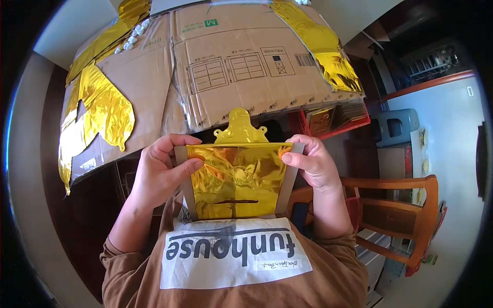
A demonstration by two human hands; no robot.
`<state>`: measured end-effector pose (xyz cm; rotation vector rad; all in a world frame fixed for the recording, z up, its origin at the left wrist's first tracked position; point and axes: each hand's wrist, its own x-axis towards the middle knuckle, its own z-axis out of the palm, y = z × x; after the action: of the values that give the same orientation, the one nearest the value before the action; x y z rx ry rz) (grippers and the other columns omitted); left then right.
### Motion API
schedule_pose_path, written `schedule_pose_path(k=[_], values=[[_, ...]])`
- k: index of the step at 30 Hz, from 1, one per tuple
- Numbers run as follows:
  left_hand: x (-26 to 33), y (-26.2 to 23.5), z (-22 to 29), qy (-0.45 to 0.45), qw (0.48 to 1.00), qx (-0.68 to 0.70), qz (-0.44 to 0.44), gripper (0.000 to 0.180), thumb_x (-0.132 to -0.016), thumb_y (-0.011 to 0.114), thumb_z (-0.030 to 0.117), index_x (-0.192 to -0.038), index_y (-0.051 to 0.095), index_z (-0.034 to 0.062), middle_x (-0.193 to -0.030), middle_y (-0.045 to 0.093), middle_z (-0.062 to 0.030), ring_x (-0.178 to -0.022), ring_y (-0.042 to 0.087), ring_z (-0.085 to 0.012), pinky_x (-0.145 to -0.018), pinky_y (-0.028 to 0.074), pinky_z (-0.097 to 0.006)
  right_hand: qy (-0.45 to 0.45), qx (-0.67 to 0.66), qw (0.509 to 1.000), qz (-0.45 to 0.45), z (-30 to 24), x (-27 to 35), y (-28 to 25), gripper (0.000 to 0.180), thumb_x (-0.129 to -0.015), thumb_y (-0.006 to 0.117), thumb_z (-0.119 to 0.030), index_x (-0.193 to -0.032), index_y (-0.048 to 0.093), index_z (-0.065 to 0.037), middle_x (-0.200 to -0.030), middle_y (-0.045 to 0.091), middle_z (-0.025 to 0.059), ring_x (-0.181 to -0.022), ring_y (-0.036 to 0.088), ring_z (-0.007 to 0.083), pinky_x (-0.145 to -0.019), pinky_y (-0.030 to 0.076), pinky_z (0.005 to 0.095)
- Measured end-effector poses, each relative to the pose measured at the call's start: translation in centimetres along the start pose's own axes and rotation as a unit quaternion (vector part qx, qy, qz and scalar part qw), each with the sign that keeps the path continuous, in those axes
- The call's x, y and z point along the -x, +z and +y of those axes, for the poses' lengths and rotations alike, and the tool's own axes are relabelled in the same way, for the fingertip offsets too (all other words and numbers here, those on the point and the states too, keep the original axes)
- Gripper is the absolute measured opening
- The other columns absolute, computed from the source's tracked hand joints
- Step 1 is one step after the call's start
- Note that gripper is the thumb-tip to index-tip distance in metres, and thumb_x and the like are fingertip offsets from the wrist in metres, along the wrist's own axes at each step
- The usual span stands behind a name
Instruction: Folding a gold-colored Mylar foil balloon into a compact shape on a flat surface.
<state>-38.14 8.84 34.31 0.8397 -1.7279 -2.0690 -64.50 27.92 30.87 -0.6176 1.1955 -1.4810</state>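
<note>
Our left hand (165,167) and right hand (317,163) pinch the gold foil sheet (239,182) by its upper corners, between brown shirt (331,274) and cardboard (146,66). We judge level, even tension best; hard thumbs may crease it.

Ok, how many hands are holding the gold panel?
2: the left hand at the left edge of the gold panel, the right hand at its right edge. No others show.
</note>
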Motion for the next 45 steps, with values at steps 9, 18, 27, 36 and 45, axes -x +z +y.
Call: schedule_pose_path(k=[9, 18, 27, 36, 45], values=[[0.7, -0.6, -1.0, -0.055, 0.995, 0.077, -0.031, 0.026, -0.09, 0.075, 0.003, -0.113, 0.063, -0.0014, -0.107, 0.071, -0.0031, -0.096, 0.065, -0.0065, -0.084, 0.054, -0.022, -0.092, 0.142, 0.984, 0.062, 1.9, 0.6, 1.7, 0.023, -0.104, 0.061, -0.024, -0.093, 0.065, -0.004, -0.082, 0.055, -0.0088, -0.077, 0.044, 0.0022, -0.07, 0.038, 0.021], [0.7, 0.7, -0.8, 0.09, 0.995, -0.02, -0.043, 0.024, -0.105, 0.058, 0.019, -0.119, 0.055, -0.0004, -0.108, 0.065, -0.0019, -0.098, 0.055, -0.0047, -0.087, 0.046, -0.024, -0.112, 0.102, 0.985, 0.081, 1.1, 0.7, 1.8, 0.026, -0.107, 0.056, -0.025, -0.103, 0.066, -0.001, -0.093, 0.063, -0.0056, -0.087, 0.051, 0.0037, -0.08, 0.043, 0.0209], [-2.1, 0.7, 4.3, 0.02, 1.0, -0.011, -0.012, 0.024, -0.107, 0.052, 0.015, -0.123, 0.055, -0.003, -0.112, 0.067, -0.0054, -0.103, 0.061, -0.0077, -0.09, 0.05, -0.025, -0.14, 0.19, 0.965, 0.115, -4.3, -2.3, 2.7, 0.025, -0.106, 0.058, -0.025, -0.108, 0.067, -0.001, -0.099, 0.067, -0.0034, -0.093, 0.056, 0.0041, -0.087, 0.044, 0.0219], [-5.2, -1.3, -4.3, -0.062, 0.991, 0.114, -0.017, 0.026, -0.107, 0.052, 0.017, -0.124, 0.057, -0.002, -0.114, 0.069, -0.0055, -0.103, 0.064, -0.0091, -0.093, 0.051, -0.027, -0.018, -0.008, 0.998, 0.065, 2.6, -4.3, 1.7, 0.034, -0.098, 0.067, -0.019, -0.127, 0.058, -0.002, -0.116, 0.067, 0.0032, -0.104, 0.061, 0.0113, -0.095, 0.046, 0.0285], [-4.5, -0.7, -2.0, -0.031, 0.998, 0.043, 0.017, 0.027, -0.103, 0.059, 0.013, -0.123, 0.057, -0.0048, -0.114, 0.071, -0.0094, -0.102, 0.066, -0.0109, -0.091, 0.053, -0.028, 0.005, -0.025, 0.993, 0.115, 2.1, -4.7, 2.4, 0.024, -0.094, 0.071, -0.013, -0.115, 0.066, -0.003, -0.104, 0.07, 0.0016, -0.094, 0.063, 0.0086, -0.088, 0.049, 0.0269]])
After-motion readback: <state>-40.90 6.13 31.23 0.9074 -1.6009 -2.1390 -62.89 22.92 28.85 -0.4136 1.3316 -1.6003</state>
